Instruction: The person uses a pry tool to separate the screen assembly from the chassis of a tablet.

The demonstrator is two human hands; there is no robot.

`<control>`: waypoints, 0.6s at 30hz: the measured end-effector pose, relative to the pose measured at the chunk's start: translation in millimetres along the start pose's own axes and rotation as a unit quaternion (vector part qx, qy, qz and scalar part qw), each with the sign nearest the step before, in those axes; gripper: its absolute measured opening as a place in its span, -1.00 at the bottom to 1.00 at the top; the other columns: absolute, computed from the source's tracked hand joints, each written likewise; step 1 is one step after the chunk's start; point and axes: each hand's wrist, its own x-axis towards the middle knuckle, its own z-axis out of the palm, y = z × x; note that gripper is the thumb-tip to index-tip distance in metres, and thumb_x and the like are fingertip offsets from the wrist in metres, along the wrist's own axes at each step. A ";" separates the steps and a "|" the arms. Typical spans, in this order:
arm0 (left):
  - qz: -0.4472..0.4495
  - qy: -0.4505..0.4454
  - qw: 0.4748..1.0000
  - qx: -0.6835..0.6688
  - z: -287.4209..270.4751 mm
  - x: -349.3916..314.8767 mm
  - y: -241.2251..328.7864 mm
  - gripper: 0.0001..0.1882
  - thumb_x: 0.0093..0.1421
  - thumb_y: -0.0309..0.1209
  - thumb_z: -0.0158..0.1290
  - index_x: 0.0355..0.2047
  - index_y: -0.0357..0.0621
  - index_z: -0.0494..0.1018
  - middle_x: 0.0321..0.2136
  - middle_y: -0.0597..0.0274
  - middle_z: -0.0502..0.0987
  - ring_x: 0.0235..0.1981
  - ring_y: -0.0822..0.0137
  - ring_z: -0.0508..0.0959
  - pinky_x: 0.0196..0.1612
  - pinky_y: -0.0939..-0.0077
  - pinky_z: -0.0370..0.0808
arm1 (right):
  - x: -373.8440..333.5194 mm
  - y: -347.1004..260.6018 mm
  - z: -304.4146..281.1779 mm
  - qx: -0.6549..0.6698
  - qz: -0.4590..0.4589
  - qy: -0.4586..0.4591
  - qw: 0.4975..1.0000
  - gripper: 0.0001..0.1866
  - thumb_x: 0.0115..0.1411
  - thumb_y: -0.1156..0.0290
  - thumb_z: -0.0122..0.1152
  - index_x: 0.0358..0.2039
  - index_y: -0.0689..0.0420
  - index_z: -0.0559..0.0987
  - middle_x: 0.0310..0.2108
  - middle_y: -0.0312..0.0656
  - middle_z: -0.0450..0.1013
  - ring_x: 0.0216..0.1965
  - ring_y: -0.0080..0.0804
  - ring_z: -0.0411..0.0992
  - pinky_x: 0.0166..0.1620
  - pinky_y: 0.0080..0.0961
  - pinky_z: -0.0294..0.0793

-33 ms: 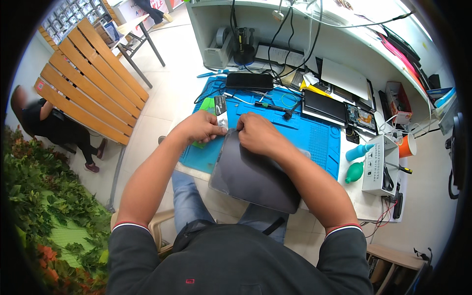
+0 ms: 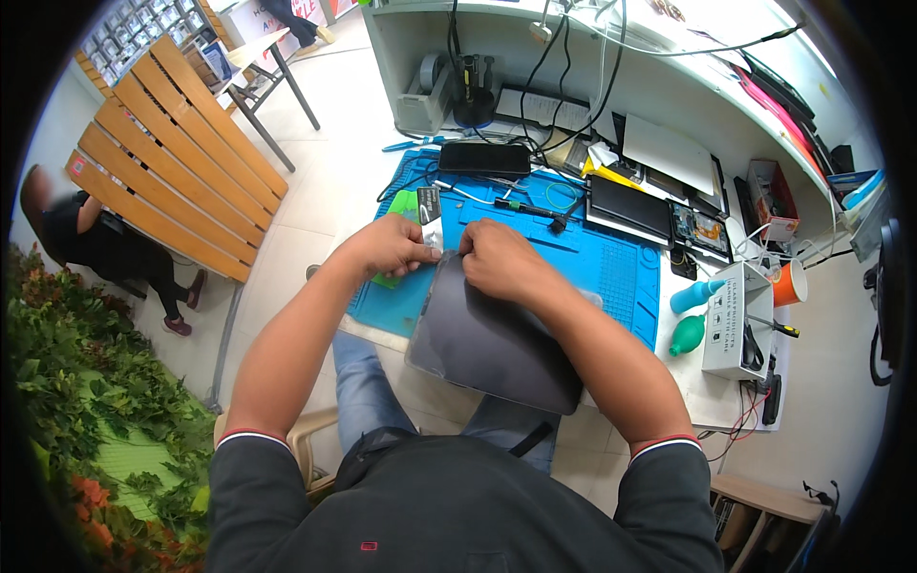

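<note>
Big blue mat (image 2: 611, 263) across the white desk (image 2: 669, 105). Dark grey tablet (image 2: 487, 339) flat on the mat's near edge. Left hand (image 2: 387, 246) and right hand (image 2: 497, 260) at its top edge, both pinched shut on a small silver strip (image 2: 433, 233). White box (image 2: 731, 325) with dark print at right. Orange cup (image 2: 788, 284) beside it.

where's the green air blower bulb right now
In the head view, the green blower bulb lies right of the blue mat, beside the white box.
</note>
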 end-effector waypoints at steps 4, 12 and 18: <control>0.010 -0.023 0.999 0.022 -5.5 4.7 -0.4 -0.73 0.30 -0.27 0.48 -0.37 -0.20 0.69 -0.62 0.41 0.51 -0.68 0.56 0.42 -0.60 0.61 0.30 | -1.0 -9.5 0.4 -0.010 0.022 0.000 1.000 -0.72 0.21 0.48 0.16 -0.18 0.34 0.74 -0.06 0.31 0.63 0.03 0.34 0.59 0.17 0.09 0.56; 0.033 -0.032 0.998 0.045 -6.8 7.3 -2.5 -0.66 0.29 -0.21 0.49 -0.42 -0.19 0.66 -0.61 0.39 0.52 -0.66 0.53 0.45 -0.59 0.58 0.34 | 4.4 -9.0 0.0 0.001 0.062 -0.024 0.998 -0.70 0.21 0.48 0.16 -0.14 0.28 0.77 -0.04 0.26 0.66 0.06 0.29 0.61 0.19 0.05 0.56; 0.038 -0.028 0.998 0.048 -6.5 6.4 -3.4 -0.64 0.29 -0.19 0.49 -0.43 -0.19 0.64 -0.61 0.38 0.52 -0.66 0.53 0.44 -0.58 0.58 0.35 | 10.3 -10.2 -0.5 -0.004 0.050 -0.030 0.998 -0.73 0.17 0.44 0.21 -0.26 0.29 0.79 -0.17 0.28 0.69 -0.04 0.30 0.65 0.09 0.06 0.63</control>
